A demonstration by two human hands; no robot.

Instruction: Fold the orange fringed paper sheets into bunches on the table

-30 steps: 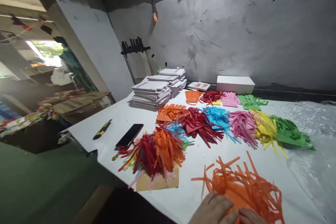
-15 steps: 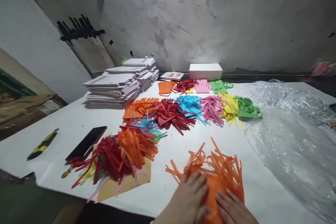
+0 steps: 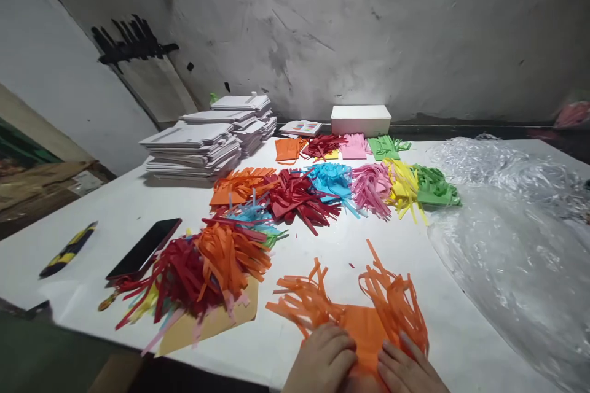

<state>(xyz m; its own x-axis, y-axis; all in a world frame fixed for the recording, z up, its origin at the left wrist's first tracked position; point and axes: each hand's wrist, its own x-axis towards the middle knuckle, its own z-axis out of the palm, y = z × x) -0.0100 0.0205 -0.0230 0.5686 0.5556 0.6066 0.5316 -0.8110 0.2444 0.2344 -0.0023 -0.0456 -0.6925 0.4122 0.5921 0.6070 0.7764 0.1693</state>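
Our hands on fringed paper
Our left hand [image 3: 322, 359] and right hand [image 3: 408, 368] press flat, ungripping, on the orange fringed paper sheet [image 3: 354, 313]; its strips fan away from us, bare white table [image 3: 332, 249] beyond.

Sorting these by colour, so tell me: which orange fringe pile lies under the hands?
The nearest orange pile, at the table's front edge; both hands press on it. The other orange piles lie farther back.

two hands [image 3: 322, 359], one phone [image 3: 144, 249], one white box [image 3: 361, 120], two stacks of white sheets [image 3: 193, 150], one utility knife [image 3: 68, 249]
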